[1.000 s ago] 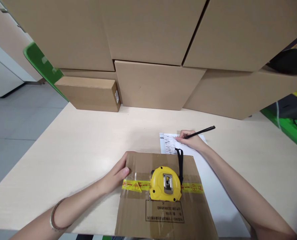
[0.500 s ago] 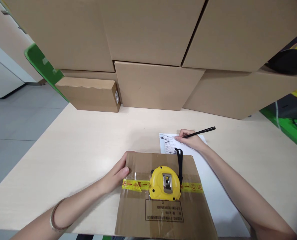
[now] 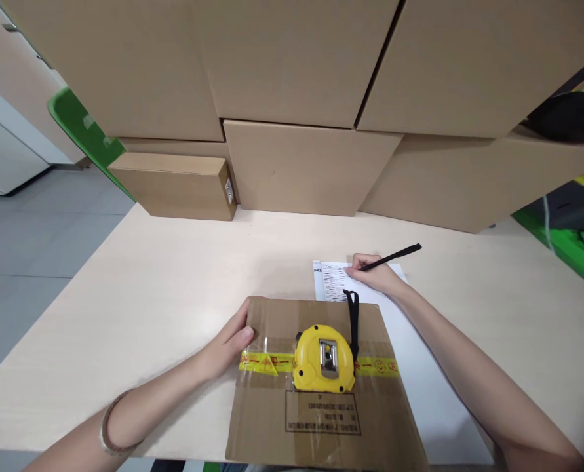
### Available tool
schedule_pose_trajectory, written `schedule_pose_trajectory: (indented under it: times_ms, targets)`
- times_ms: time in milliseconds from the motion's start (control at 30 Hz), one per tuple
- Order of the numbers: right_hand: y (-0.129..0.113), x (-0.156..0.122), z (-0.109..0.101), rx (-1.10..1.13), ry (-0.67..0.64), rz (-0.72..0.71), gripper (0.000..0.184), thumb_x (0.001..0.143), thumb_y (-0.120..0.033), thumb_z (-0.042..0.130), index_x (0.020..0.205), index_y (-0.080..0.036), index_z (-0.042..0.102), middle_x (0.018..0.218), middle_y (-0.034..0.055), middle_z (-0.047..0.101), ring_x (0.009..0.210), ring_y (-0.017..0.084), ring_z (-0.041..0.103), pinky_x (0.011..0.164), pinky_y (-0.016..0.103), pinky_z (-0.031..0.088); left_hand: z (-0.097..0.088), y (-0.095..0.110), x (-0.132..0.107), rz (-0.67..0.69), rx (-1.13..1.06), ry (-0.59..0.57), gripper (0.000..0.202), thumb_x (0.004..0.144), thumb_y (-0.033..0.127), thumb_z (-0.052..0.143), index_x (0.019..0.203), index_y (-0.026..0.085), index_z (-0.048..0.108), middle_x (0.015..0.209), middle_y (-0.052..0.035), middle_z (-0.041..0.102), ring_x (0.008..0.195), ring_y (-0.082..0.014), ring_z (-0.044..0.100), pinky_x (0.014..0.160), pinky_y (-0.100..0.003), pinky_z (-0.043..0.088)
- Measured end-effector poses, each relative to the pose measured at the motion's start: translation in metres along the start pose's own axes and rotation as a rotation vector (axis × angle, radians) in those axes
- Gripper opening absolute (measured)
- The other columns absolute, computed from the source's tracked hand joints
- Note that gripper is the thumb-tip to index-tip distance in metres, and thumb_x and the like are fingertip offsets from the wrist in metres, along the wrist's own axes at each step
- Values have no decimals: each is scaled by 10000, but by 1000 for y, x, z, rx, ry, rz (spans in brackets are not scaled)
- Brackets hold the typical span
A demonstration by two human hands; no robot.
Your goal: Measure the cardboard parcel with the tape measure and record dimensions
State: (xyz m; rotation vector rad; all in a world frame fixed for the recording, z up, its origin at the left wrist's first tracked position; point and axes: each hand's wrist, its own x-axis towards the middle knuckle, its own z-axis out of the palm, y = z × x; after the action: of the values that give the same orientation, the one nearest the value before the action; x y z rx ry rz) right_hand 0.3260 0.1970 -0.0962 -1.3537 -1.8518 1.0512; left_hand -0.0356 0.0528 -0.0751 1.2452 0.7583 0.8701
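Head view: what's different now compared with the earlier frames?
Very little: the free end of the black pen has tipped up slightly in the right hand's grip. Nothing was taken hold of or let go. The left hand's grip stays on the cardboard box, the yellow tape measure stays on top, and the paper hasn't visibly moved.

The taped box (image 3: pixel 259 413) hides part of the left hand (image 3: pixel 229 342) and paper (image 3: pixel 434 393).
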Motion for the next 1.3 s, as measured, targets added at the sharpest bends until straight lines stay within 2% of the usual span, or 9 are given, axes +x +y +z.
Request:
schedule_pose_trajectory:
  times_ms: [233,400,833,1033,1167,1300]
  targets:
    - [5,2,0,-32,23,-1,432,744,-436,710,565,-240,370,555,-53,375,555,123,317,547,281,245,-1,-2,-1,2,1,-18,641,950,687,481,1414,245,480,1404,-127,548,1275,-333,517,1043,-437,418]
    - [5,2,0,-43,12,-2,390,765,-441,680,576,-238,406,559,-48,396,558,126,326,549,286,245,-1,-1,-1,6,4,-17,636,948,687,485,1409,249,480,1412,-118,544,1291,-331,507,1054,-423,410]
    - [4,1,-1,-50,-16,5,417,749,-444,699,576,-236,382,566,-56,386,563,117,325,553,281,257,-2,-2,0,8,18,-26,637,944,701,479,1390,246,483,1384,-117,551,1248,-320,521,1010,-412,421]
    - [1,0,-3,-30,-41,4,461,755,-510,722,572,-233,402,558,-52,409,552,116,339,546,284,266,-2,-3,-1,5,14,-26,633,937,705,491,1363,237,490,1348,-114,566,1203,-308,539,980,-404,424]
    - [0,-1,-3,-13,-71,4,471,769,-602,721,616,-218,496,582,-32,477,559,122,369,538,284,283,0,-2,0,6,-1,-32,626,936,701,499,1341,225,489,1341,-118,571,1204,-312,542,959,-403,431]
    - [1,-1,-2,-9,-83,7,536,735,-652,738,574,-217,469,563,-37,453,555,118,357,543,286,285,0,0,1,2,2,-35,625,936,702,498,1330,216,487,1333,-124,575,1200,-315,543,959,-411,432]
